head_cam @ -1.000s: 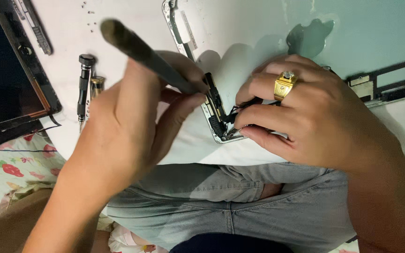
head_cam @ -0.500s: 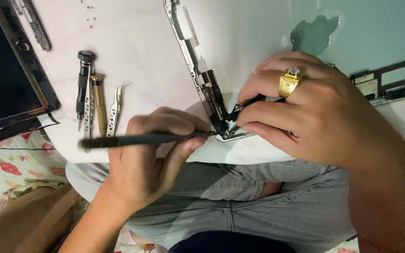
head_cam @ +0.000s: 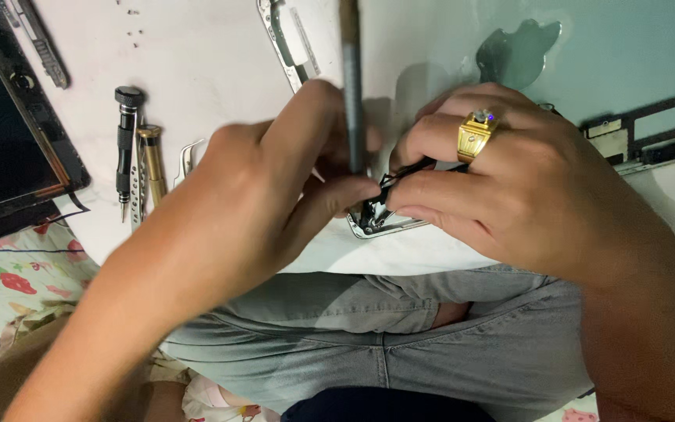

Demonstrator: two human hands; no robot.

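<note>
My left hand (head_cam: 267, 195) grips a thin dark grey tool (head_cam: 351, 86) held upright, its tip down at the near corner of a silver tablet back shell (head_cam: 431, 47). My right hand (head_cam: 509, 187), with a gold ring (head_cam: 476, 134) on one finger, pinches a small black part (head_cam: 404, 173) at that same corner (head_cam: 376, 223). Both hands meet over the corner and hide most of it. The shell lies open-side up on a white board (head_cam: 197, 70) across my lap.
A black screwdriver (head_cam: 126, 148), a gold-coloured driver (head_cam: 152, 160) and metal tweezers (head_cam: 187, 156) lie left of my hands. A dark tablet screen panel (head_cam: 9, 141) sits at the far left. Tiny screws (head_cam: 130, 11) lie at the top. Grey jeans (head_cam: 369, 336) and floral cloth (head_cam: 9, 281) are below.
My left hand has swung the grey tool from lying level, pointing left, to standing upright, and has moved up against my right hand at the shell's corner. The right hand has stayed put.
</note>
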